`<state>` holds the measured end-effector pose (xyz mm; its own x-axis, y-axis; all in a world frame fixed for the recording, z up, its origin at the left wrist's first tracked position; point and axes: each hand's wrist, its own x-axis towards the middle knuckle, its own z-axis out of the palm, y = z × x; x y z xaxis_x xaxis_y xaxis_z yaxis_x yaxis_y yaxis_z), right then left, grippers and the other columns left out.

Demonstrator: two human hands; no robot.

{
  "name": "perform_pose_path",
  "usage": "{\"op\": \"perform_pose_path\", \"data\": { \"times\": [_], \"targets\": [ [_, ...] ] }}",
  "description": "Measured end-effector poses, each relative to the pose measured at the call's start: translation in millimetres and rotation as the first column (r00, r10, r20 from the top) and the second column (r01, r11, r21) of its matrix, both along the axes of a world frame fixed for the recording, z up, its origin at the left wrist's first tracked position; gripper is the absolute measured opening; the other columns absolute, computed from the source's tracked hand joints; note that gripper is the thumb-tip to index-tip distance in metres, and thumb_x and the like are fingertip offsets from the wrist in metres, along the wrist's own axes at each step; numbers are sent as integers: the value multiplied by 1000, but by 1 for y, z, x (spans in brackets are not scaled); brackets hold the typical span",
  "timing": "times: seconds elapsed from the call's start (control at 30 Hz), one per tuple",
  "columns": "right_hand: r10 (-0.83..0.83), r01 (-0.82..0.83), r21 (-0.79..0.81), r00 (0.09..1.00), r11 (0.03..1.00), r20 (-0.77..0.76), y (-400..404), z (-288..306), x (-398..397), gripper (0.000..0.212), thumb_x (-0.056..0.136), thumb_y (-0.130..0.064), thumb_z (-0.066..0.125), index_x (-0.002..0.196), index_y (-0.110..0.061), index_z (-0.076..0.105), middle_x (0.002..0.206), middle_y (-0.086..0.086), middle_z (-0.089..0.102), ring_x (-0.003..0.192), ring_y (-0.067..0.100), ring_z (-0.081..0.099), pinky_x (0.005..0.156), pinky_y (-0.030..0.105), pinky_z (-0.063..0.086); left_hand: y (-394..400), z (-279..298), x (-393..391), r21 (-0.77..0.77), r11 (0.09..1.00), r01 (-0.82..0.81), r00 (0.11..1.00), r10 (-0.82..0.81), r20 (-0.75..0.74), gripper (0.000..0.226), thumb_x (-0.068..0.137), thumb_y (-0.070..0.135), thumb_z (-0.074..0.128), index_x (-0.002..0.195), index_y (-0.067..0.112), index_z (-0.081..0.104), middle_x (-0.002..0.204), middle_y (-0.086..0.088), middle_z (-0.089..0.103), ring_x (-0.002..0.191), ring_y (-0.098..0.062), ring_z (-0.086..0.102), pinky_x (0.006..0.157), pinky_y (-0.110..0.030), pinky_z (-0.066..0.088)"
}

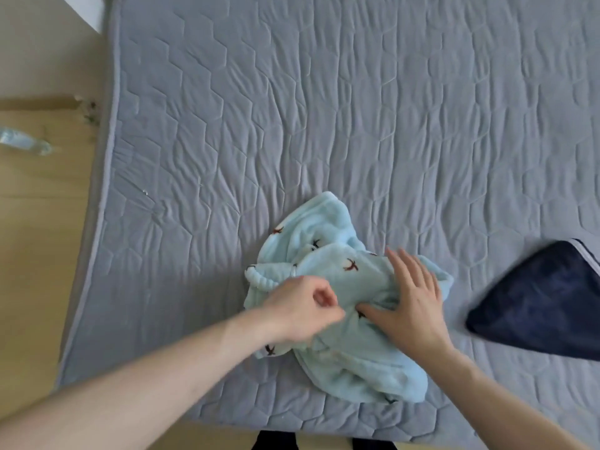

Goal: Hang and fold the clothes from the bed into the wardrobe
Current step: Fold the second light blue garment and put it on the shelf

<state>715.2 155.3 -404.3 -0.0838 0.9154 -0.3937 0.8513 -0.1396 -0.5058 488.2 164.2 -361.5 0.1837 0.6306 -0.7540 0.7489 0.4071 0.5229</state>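
Fingers [406, 271] of your right hand [409, 306] lie straight and apart, pressing the fleece [341, 277] flat on the bed [324, 108] at 6 o'clock. Your left hand [302, 306] is curled tight, seemingly pinching a fold. Lift the press early and that bulky fleece will likely spring open. Both forearms reach in from below.

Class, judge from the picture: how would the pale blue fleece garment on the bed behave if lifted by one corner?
The pale blue fleece garment lies crumpled in soft folds, so it would likely droop. Its plush pile suggests it is light and not slippery. The right hand flattens it easily.
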Motion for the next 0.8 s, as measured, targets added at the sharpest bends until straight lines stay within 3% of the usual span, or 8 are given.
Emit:
{"op": "perform_pose_path", "data": {
  "times": [0.1,0.17,0.27,0.47,0.57,0.63,0.7,0.8],
  "targets": [
    [-357,361,28,930,932,-89,-41,8,6,123,59,-60,90,157,-32,23,165,-4,26,151,17,23,123,44,24,76,-10,-18,372,904,212,972,-154,-178,65,71,54,76,129,34,54,131,17,53,123,-10,53,96,-30,45],
    [-568,556,-118,813,823,-126,-67,8,10,134,51,-66,89,158,-31,16,163,-4,23,151,17,24,122,44,27,112,-24,-21,239,868,434,890,-372,-264,114,64,67,79,156,28,25,164,7,18,150,-21,24,119,-38,30],
    [-728,625,-386,641,679,-243,-92,3,7,132,47,-62,94,154,-43,20,153,-12,43,138,11,48,115,44,41,135,-44,-14,-22,794,607,754,-584,-301,158,37,95,70,160,35,-9,167,15,-20,156,-21,-13,127,-49,10],
    [-768,548,-579,593,604,-241,-80,-11,21,106,53,-52,98,140,-46,38,130,-15,63,112,9,66,90,35,60,108,-69,-9,-330,748,576,666,-664,-341,179,7,99,69,152,47,-22,169,5,13,153,-29,20,119,-56,30],
    [-769,453,-690,592,565,-241,-64,-13,31,91,59,-48,97,134,-41,46,124,-11,67,106,15,70,89,40,61,85,-75,-10,-317,830,458,783,-546,-298,144,24,79,83,151,38,28,147,0,50,128,-25,53,101,-43,50],
    [-759,402,-736,610,545,-229,-56,-13,38,77,66,-39,95,131,-36,53,115,-7,73,98,18,74,86,41,62,74,-77,-10,-327,917,229,925,-310,-221,87,34,48,84,114,21,64,114,-4,71,97,-21,67,80,-35,58],
    [-746,357,-762,622,541,-238,-50,-13,45,67,66,-33,93,124,-32,60,105,-6,78,92,18,77,83,40,62,61,-77,-11,-382,923,-36,994,-8,-112,54,30,27,76,81,9,73,88,-6,75,81,-23,69,68,-31,57],
    [-726,311,-766,629,563,-278,-42,-8,50,72,58,-43,94,123,-34,64,107,-5,78,95,18,77,84,41,61,41,-74,-17,-467,849,-246,962,274,-9,20,30,14,66,50,13,68,62,0,67,67,-23,63,54,-23,50]
  ]
}}
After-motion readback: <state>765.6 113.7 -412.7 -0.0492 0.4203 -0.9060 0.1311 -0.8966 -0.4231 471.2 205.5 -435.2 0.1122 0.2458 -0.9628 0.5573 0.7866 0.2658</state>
